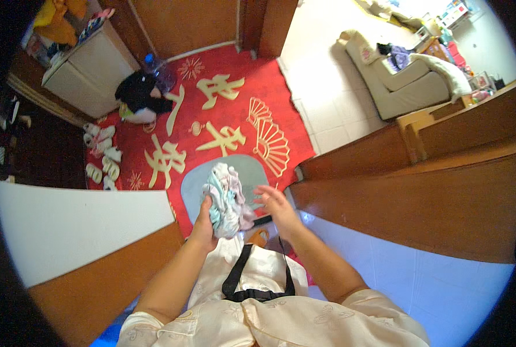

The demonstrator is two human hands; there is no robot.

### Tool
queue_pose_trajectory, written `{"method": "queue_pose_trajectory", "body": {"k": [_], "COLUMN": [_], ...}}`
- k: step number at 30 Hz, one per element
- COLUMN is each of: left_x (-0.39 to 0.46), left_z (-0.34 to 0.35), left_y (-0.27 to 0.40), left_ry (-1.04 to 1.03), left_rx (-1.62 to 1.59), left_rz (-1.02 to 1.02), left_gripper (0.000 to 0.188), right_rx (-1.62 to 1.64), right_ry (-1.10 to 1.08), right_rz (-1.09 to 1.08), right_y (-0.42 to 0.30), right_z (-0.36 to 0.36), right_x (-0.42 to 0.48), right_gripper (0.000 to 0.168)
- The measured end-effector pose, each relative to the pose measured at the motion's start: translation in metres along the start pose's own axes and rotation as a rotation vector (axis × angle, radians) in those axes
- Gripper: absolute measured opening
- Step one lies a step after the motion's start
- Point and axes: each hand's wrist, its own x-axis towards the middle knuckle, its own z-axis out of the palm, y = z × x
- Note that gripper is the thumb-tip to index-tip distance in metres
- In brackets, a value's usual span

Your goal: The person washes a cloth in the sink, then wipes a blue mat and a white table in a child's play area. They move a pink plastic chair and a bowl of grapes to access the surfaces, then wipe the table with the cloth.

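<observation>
My left hand [205, 230] grips a crumpled bundle of cloth [227, 201] in pale mint, white and mauve, with the thumb along its near left side. A small gap separates the bundle from my right hand [279, 210], which is raised to its right with fingers apart and nothing in them. Below both hands lies a grey-blue mat [193, 182] with rounded corners, partly hidden by the cloth. Black straps [236, 273] hang across my cream clothing.
Underfoot is a red carpet [223, 112] with pale characters and fans. Shoes [102, 139], a black bag-like heap [138, 93] and a large clear bottle [164, 76] stand left. A white cabinet [91, 69] is beyond. Wooden panelling [405, 199] flanks my right; a sofa [397, 84] stands farther off.
</observation>
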Motion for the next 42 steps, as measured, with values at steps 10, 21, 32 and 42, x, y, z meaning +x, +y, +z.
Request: {"method": "queue_pose_trajectory", "body": {"k": [10,21,32,42], "left_x": [0.070,0.206,0.351,0.523], "left_z": [0.034,0.183,0.357,0.460], "left_y": [0.124,0.196,0.274,0.399], "left_ry": [-0.145,-0.576,-0.551,-0.620], "left_rx": [0.177,0.313,0.333,0.260], "left_rz": [-0.011,-0.253,-0.214,-0.188], "left_gripper": [0.055,0.055,0.052,0.052], "right_rx": [0.401,0.452,0.244,0.362], "right_ry": [-0.118,0.321,0.440,0.257], "right_rz": [-0.014,-0.400,-0.585,-0.480], "right_y": [-0.091,-0.194,-0.361,-0.537], "right_z": [0.071,-0.012,-0.140,-0.216], "right_x": [0.083,0.127,0.274,0.444], "right_gripper": [0.050,0.060,0.054,0.049]}}
